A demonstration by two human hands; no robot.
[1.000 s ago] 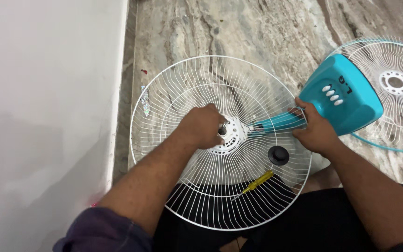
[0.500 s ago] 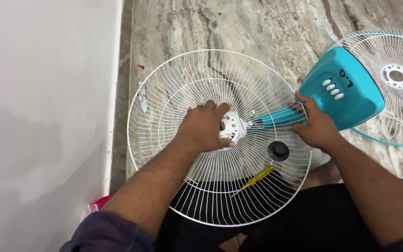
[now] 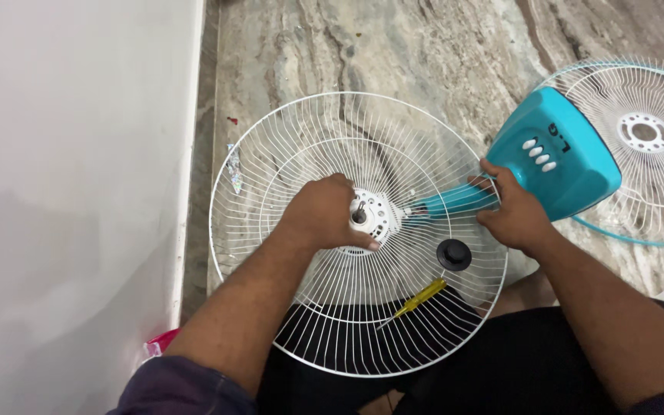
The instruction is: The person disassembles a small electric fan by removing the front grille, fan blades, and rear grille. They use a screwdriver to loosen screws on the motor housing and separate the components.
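The white wire fan guard [image 3: 301,154] fills the middle of the frame, lying dished-side up across the person's lap and the marble floor [image 3: 424,46]. It looks light but springy: the thin spokes would likely bend if squeezed, so the stiff outer rim or the white plastic hub [image 3: 370,215] at the centre seem the safer places to hold it.

The left hand [image 3: 320,214] sits at that hub, fingers curled close around its left side with the thumb at the lower edge (a narrow, pinching grip on the hub itself, as far as the view shows). The right hand [image 3: 512,215], right of centre, is wrapped firmly round the teal fan neck [image 3: 455,201], which runs from the hub toward the teal control housing [image 3: 559,154] with its row of white buttons.

Loose on the guard's wires in the lower middle lie a black round knob [image 3: 453,254] and a yellow-handled screwdriver [image 3: 416,301]. A second white guard with a teal rim [image 3: 647,131] rests at the upper right, partly under the housing. A white wall [image 3: 71,192] covers the left side.
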